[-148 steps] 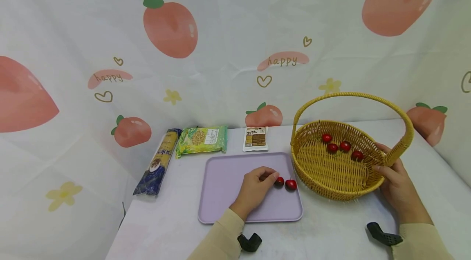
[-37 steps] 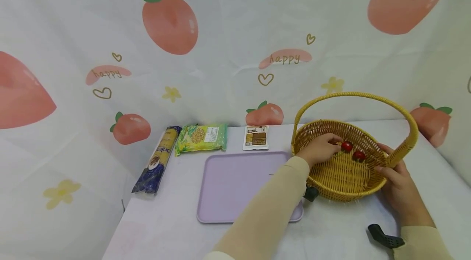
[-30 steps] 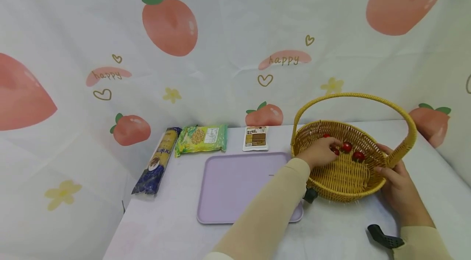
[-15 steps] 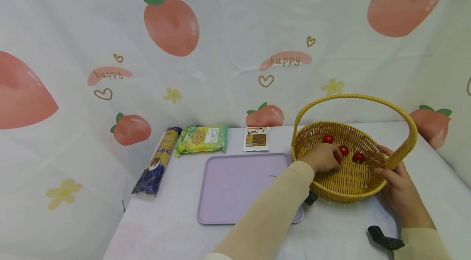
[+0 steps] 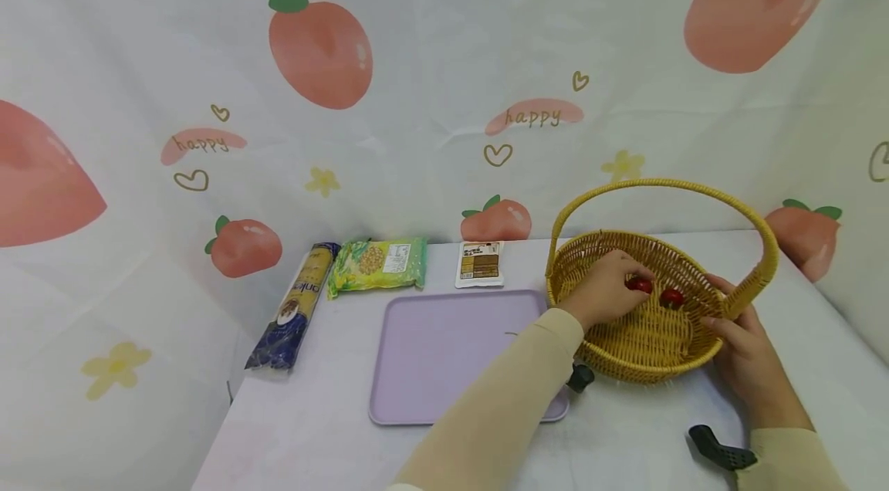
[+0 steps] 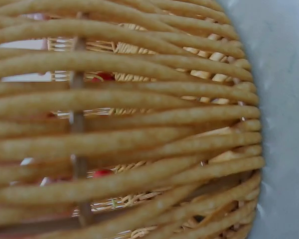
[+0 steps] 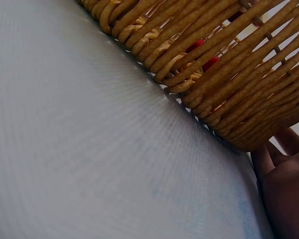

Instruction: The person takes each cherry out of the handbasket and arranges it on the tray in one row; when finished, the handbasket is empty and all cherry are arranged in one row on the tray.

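Observation:
The yellow woven basket (image 5: 639, 352) with a tall arched handle stands on the right of the table. My left hand (image 5: 603, 292) reaches inside it, with finger and thumb pinching a dark red cherry (image 5: 640, 285). Another cherry (image 5: 671, 298) lies to the right of that hand. The hand may cover others. My right hand (image 5: 746, 348) grips the basket's right rim, its thumb over the edge. In the left wrist view the basket's weave (image 6: 139, 144) fills most of the picture, with red bits showing through. The right wrist view shows my right hand (image 7: 286, 184) at the basket wall (image 7: 239, 94).
A lilac tray (image 5: 430, 360) lies left of the basket, partly under my left sleeve, with a thin stem (image 5: 512, 333) on it. Behind it are a green bag (image 5: 378, 263) and a small white-and-brown packet (image 5: 480, 265). A long blue-and-gold packet (image 5: 295, 306) lies farther left.
The two cherries on the tray have left it. My left hand has moved from the tray into the basket, shifting among the cherries there. My right hand keeps its grip on the rim.

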Available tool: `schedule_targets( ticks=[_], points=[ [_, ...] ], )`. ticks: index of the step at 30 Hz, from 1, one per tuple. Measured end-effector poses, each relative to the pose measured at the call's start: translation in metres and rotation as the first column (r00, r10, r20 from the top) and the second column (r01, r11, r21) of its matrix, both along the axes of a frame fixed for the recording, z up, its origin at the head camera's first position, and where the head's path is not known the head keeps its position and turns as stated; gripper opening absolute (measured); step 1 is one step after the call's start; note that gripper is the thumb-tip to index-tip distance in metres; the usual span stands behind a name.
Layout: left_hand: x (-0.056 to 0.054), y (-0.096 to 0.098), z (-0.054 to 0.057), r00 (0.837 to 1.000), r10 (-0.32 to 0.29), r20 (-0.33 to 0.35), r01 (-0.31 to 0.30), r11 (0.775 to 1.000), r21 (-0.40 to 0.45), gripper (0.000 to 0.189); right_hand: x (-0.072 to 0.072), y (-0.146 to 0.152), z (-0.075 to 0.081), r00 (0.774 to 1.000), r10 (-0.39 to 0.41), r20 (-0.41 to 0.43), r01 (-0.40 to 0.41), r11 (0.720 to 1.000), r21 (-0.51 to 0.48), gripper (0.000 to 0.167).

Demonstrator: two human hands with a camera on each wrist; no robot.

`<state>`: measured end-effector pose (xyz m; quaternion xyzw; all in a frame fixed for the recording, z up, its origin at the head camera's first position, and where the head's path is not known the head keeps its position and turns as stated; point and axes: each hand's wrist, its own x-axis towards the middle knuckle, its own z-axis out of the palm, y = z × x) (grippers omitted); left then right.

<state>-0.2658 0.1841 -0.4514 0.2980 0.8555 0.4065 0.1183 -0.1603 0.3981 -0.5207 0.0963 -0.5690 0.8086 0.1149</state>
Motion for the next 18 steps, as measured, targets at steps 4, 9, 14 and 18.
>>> schedule_targets(
  ticks=[4, 9, 14, 18],
  points=[
    [0.001, -0.004, 0.000, 0.999, 0.038, 0.012, -0.040, 0.990, 0.136, 0.026, 0.001, -0.001, 0.000, 1.000, 0.000, 0.008, 0.000, 1.000, 0.009, 0.061],
    [0.004, -0.007, 0.002, 0.993, 0.065, 0.096, -0.089, 0.960, 0.266, 0.026, 0.002, -0.001, -0.002, 1.000, 0.001, 0.011, -0.001, 1.000, 0.001, 0.061],
    [0.005, -0.013, 0.004, 0.989, 0.027, 0.146, -0.075, 0.940, 0.333, 0.029, 0.002, -0.001, -0.004, 1.000, -0.002, 0.024, 0.001, 1.000, 0.010, 0.060],
    [0.008, -0.023, 0.012, 0.989, -0.014, 0.151, -0.043, 0.928, 0.369, 0.030, 0.002, 0.000, -0.001, 1.000, -0.005, 0.023, 0.004, 1.000, 0.020, 0.060]
  ],
)
